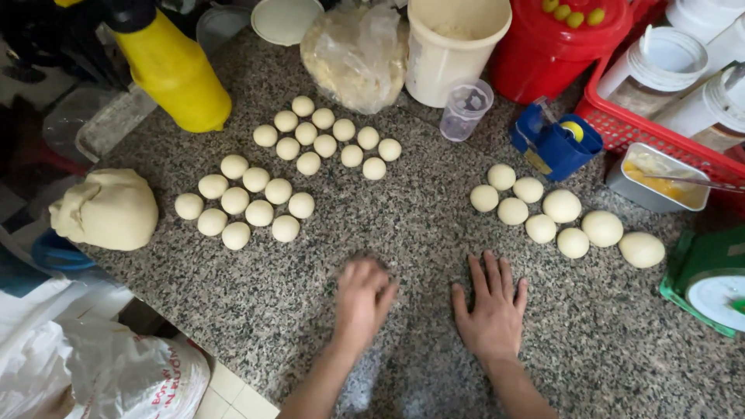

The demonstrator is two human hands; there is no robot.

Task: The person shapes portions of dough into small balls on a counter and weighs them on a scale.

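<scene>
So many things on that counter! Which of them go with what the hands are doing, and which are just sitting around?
Part of the work:
- left hand, blurred, cupped on the granite counter
- right hand, flat on the counter
- small dough balls
- larger dough balls
- big dough lump

Just lying about:
- yellow bottle
- red basket
- blue tape dispenser
- clear cup
- green scale

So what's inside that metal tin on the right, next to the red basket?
The metal tin holds a yellow paste or filling, with a thin utensil handle resting across it. How deep the filling goes is hidden by the tin's walls, and the utensil's tip is buried.
</scene>
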